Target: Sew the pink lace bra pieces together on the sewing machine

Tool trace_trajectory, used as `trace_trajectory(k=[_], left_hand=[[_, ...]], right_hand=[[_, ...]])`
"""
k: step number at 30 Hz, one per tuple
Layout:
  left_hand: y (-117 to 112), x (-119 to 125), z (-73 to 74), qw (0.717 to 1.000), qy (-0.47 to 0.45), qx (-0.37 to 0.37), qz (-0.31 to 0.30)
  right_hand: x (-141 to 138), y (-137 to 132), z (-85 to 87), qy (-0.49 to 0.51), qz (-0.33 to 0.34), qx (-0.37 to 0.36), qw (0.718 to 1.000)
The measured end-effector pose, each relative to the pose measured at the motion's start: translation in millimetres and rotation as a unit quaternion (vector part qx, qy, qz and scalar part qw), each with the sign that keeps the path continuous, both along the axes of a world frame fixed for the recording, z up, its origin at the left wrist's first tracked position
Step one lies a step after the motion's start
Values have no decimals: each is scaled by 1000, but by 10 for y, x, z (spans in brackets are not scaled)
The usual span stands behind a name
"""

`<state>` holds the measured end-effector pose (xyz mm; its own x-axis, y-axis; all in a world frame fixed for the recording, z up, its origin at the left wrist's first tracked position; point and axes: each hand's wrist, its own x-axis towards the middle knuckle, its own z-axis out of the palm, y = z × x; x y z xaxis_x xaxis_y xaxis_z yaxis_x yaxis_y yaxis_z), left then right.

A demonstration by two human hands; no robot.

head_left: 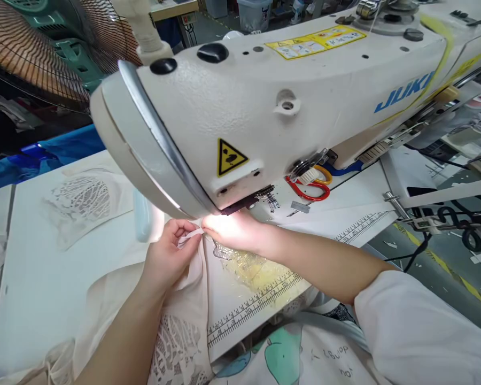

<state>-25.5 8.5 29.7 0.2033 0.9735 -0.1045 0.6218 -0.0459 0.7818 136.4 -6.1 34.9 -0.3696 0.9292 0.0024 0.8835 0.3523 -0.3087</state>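
Note:
Pale pink fabric (192, 299) with lace cut-outs hangs over the near edge of the white sewing table (64, 278). My left hand (174, 248) pinches a narrow folded edge of it between thumb and fingers. My right hand (234, 230) meets that same edge just under the head of the sewing machine (264, 107), its thumb and fingertips closed on the fabric. Bright lamp light washes out part of this hand, and the machine hides the needle area. Below my right wrist lies a crinkled clear plastic patch over yellowish material (248, 270).
Red-handled scissors (310, 190) lie behind the machine head, near a small metal piece (300, 207). Another lace piece (88, 198) rests on the table at left. A printed ruler (256, 307) runs along the front edge. A large fan (56, 48) stands at back left.

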Motion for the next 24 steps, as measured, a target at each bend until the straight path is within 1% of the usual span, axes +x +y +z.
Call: trace_trajectory(k=[2, 5, 8, 12, 14, 19, 21, 24], left_hand=[[16, -17, -43, 1000, -21, -11, -10], [23, -29, -83, 1000, -19, -10, -1], [17, -27, -91, 1000, -20, -2, -2], [14, -27, -77, 1000, -9, 12, -6], [15, -24, -63, 1000, -5, 17, -7], [16, 3, -33, 1000, 4, 19, -10], [14, 10, -31, 1000, 6, 19, -9], [6, 10, -35, 1000, 11, 23, -6]], right_hand=[[-33, 13, -33, 8, 3, 5, 1000], [-80, 38, -43, 27, -6, -13, 1000], [-84, 40, 6, 54, -22, -18, 998], [-40, -4, 75, 77, -50, 18, 996], [-23, -19, 96, 81, -54, 15, 995], [-5, -2, 135, 54, -32, -65, 996], [-12, 7, 115, 28, -14, -64, 997], [-40, 16, 38, 3, 23, -28, 999]])
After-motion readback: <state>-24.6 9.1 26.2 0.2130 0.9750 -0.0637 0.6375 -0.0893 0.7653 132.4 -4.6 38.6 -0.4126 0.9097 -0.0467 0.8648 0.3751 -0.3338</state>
